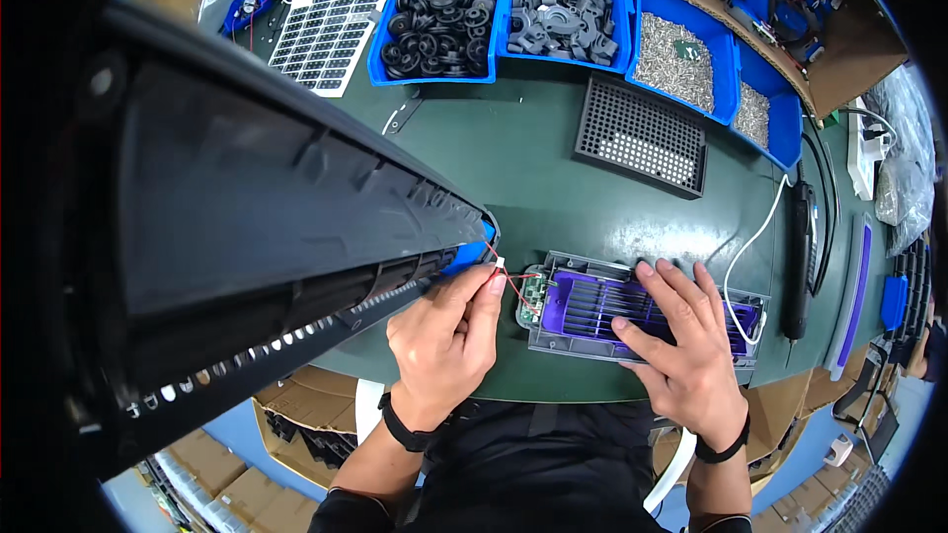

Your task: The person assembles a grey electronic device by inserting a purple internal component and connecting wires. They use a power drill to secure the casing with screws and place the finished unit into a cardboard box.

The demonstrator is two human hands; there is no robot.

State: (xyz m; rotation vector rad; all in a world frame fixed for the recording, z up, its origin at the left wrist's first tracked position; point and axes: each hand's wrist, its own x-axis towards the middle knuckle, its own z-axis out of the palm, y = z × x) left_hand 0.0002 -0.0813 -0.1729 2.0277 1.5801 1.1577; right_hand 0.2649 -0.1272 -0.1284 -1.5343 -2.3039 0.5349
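My left hand (pixel 444 341) pinches a small white wire connector (pixel 500 263) between thumb and forefinger. Thin red wires run from it to a green circuit board (pixel 533 294) at the left end of a grey housing (pixel 583 344) with a purple slatted insert (pixel 592 306). Fingers spread, my right hand (pixel 688 350) lies flat on that insert. Close to my left fingertips is the blue end (pixel 468 255) of a long black housing (pixel 286 178), which slants in from the left. A red wire also reaches the connector from this blue end.
Along the back stand blue bins of black wheels (pixel 444 25), grey plastic parts (pixel 563 20) and screws (pixel 676 64). A black perforated tray (pixel 642 138) sits before them. To the right are a black electric screwdriver (pixel 798 257), a white cable (pixel 755 237) and a purple-grey strip (pixel 851 296).
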